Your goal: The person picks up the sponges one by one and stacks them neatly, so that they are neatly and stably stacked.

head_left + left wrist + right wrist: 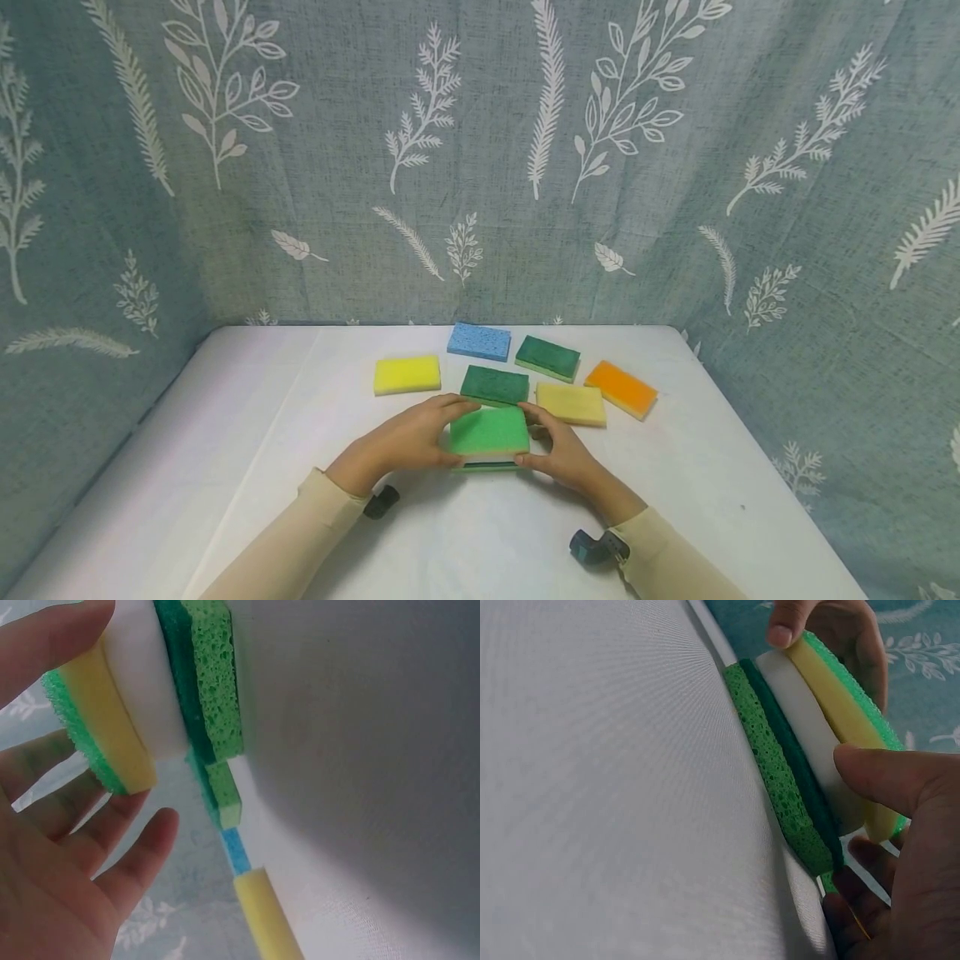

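Note:
A yellow sponge with a bright green scrubbing top (489, 430) lies uppermost on a small stack in the middle of the table. My left hand (422, 435) holds its left end, thumb on the near side and fingers on the far side. At the right end, my right hand (562, 454) grips it the same way, with the thumb (877, 774) by the seam over the white sponge. Under it is a white sponge block (142, 682). Lowest in the stack sits a light green sponge with a dark green pad (780, 780) facing up.
Behind the stack lie a dark green sponge (495, 384), a pale yellow sponge (570, 403), a bright yellow sponge (407, 375), a blue sponge (478, 342), another dark green sponge (548, 357) and an orange sponge (621, 388). A patterned curtain (480, 167) surrounds the white table (285, 400).

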Action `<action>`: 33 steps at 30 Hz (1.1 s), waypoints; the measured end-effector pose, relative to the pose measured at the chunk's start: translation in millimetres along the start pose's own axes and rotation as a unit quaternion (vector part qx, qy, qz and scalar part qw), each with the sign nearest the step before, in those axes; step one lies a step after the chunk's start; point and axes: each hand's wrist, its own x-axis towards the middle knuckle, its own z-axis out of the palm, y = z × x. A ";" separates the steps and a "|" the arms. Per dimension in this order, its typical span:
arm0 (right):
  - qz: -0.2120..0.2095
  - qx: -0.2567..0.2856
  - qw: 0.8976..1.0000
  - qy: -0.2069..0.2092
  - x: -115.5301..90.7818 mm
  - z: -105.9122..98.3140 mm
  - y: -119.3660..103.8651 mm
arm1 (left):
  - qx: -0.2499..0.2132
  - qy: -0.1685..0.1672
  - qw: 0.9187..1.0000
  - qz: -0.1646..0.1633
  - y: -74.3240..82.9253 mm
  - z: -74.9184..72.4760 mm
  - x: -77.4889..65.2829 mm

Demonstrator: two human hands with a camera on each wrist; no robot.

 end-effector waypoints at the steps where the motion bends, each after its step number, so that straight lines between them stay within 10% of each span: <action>1: 0.002 0.000 1.000 0.000 0.0 -0.2 0.0 | 0.000 0.000 1.000 -0.001 0.2 0.0 0.0; 12: 0.009 -0.012 1.000 0.009 2.3 -1.8 -0.3 | 0.002 -0.014 1.000 -0.011 -4.3 -8.3 0.6; 22: -0.003 -0.003 1.000 0.004 1.3 -0.4 -1.8 | -0.080 0.010 0.995 -0.057 -43.5 -23.9 -5.0; 33: -0.007 0.001 1.000 0.010 -0.3 0.0 -2.6 | -0.110 0.039 0.978 -0.173 -90.5 -30.6 -0.6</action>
